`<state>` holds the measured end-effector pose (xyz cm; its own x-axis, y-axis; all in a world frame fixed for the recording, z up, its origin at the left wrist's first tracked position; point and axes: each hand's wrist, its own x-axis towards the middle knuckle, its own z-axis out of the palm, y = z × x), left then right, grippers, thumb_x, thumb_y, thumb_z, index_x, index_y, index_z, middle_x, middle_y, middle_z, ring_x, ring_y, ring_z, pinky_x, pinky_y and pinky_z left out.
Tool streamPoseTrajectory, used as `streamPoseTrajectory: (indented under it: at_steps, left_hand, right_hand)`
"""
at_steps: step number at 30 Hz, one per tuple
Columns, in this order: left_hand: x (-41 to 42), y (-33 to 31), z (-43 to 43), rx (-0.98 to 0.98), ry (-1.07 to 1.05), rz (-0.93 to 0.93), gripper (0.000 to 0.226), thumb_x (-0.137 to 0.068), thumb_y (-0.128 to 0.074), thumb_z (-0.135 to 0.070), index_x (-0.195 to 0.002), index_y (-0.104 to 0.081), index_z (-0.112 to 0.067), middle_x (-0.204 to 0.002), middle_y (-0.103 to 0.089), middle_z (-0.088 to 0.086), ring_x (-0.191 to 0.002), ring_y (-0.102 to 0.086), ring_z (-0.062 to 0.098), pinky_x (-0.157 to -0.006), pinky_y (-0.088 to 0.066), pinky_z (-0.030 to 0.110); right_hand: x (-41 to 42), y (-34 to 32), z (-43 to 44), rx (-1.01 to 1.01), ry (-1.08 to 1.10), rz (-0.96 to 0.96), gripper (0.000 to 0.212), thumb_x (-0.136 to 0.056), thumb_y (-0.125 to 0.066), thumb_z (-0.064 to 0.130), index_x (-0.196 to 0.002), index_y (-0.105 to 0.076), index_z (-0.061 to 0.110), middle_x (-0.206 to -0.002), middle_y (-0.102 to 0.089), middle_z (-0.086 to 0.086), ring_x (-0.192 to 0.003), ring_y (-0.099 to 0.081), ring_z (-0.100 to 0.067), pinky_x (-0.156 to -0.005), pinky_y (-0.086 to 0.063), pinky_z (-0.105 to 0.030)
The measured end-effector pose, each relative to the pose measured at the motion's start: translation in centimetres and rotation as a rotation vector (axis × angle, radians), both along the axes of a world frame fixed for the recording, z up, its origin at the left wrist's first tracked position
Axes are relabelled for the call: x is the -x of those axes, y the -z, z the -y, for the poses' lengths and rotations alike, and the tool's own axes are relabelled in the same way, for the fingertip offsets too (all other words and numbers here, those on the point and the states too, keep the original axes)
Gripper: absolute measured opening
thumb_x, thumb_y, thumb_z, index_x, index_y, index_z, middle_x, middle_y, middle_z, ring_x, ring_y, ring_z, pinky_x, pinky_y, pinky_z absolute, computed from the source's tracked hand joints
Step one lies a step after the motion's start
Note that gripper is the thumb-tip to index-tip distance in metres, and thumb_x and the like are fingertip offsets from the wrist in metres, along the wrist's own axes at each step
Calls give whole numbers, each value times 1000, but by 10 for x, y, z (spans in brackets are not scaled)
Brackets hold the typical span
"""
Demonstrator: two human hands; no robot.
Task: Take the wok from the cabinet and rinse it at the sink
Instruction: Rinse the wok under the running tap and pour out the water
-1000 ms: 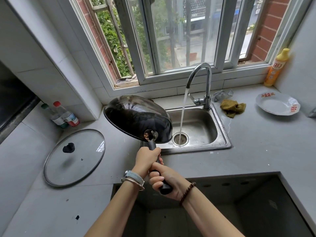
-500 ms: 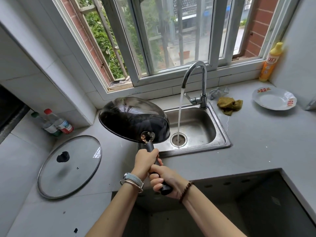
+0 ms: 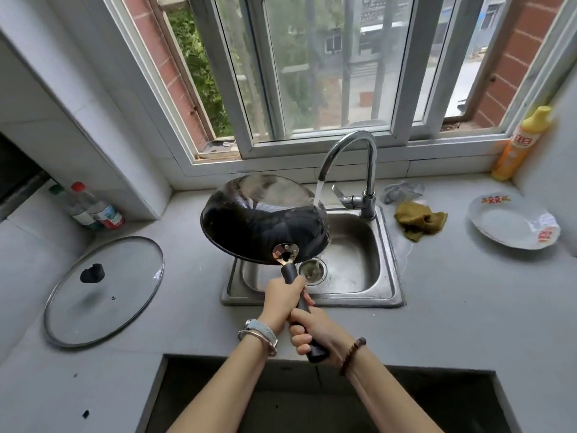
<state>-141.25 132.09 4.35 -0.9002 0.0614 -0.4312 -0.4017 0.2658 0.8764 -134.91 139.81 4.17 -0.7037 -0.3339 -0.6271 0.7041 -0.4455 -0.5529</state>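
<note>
A black wok [image 3: 262,223] hangs tilted over the left part of the steel sink [image 3: 387,270], its dark underside toward me. Both hands hold its black handle. My left hand [image 3: 282,296] grips the handle close to the wok. My right hand [image 3: 312,331] grips it lower, near the end. The curved tap [image 3: 349,157] runs, and the stream meets the wok's right rim, with water spilling down into the basin near the drain [image 3: 312,271].
A glass lid [image 3: 103,290] lies on the counter at left, bottles [image 3: 93,207] behind it. Right of the sink are a yellow-brown cloth [image 3: 420,220], a white plate [image 3: 512,225] and a yellow detergent bottle [image 3: 521,145]. An open recess [image 3: 312,398] cuts the counter's front edge.
The wok has moved right, from beside the stream to under it, so water now hits its rim. Both hands kept their grip on the handle.
</note>
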Motion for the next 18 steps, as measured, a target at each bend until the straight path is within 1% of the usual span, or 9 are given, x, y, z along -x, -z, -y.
streamPoseTrajectory:
  at_steps: [2,6,10,15,18]
  left_hand:
    - [-2,8,-16,-32,-7,20,31,-90,-54,-14,-60,-56,-7,-48,-62,3,-60,-64,25,-65,-54,31]
    - [-8,23,-45,-119,-44,65,27,-93,-55,-13,-66,-55,-6,-49,-60,5,-56,-64,22,-59,-52,29]
    - [-13,31,-66,-192,-69,100,26,-94,-54,-11,-68,-53,-7,-49,-57,5,-57,-62,24,-66,-53,34]
    - [-19,36,-77,-237,-142,132,25,-95,-52,-11,-70,-51,-7,-51,-54,5,-54,-59,19,-67,-52,37]
    - [-22,35,-79,-213,-201,117,27,-94,-51,-9,-67,-51,-7,-49,-53,3,-51,-58,18,-65,-52,35]
  right_hand:
    - [-3,5,-17,-76,-17,-25,19,-94,-43,7,-77,-40,13,-47,-36,2,-32,-30,-6,-31,-26,-16]
    - [-9,17,-44,-212,-33,-74,16,-91,-41,4,-78,-38,10,-47,-37,-1,-33,-31,-9,-33,-30,-18]
    - [-13,26,-66,-317,-62,-109,13,-90,-43,4,-79,-39,9,-48,-39,-2,-34,-34,-11,-35,-34,-20]
    - [-10,32,-80,-366,-137,-115,14,-88,-42,1,-78,-38,9,-46,-38,-1,-33,-34,-11,-34,-36,-19]
    - [-6,31,-84,-302,-193,-98,17,-89,-42,1,-77,-38,11,-47,-37,-1,-33,-33,-10,-34,-35,-18]
